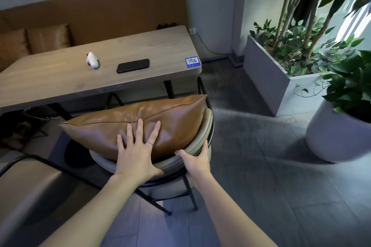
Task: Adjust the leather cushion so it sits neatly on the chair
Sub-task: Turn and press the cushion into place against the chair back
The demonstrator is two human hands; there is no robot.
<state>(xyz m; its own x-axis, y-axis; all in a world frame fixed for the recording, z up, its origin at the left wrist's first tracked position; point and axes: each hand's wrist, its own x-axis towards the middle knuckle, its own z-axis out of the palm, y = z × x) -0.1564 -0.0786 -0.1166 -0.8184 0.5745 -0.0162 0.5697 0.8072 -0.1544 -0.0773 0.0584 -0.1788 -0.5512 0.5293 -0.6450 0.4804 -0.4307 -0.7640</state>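
While my left hand point(138, 150) presses flat and open on the cushion point(140, 124) leaning on the chair point(198, 146), right hand point(195, 159) gripping the backrest, a hard push could tip it forward.

Left hand point(138, 150) is lying flat, fingers spread, on the brown leather cushion point(140, 120); a ring point(150, 143) is showing on one finger. Right hand point(195, 159) is gripping the padded backrest rim of the chair point(207, 124), just at the cushion's 5 o'clock edge. Cushion is leaning tilted against the backrest. At 12 o'clock, the wooden table point(60, 78) is carrying a black phone point(133, 65), a small white device point(92, 60) and a QR sticker point(192, 62).
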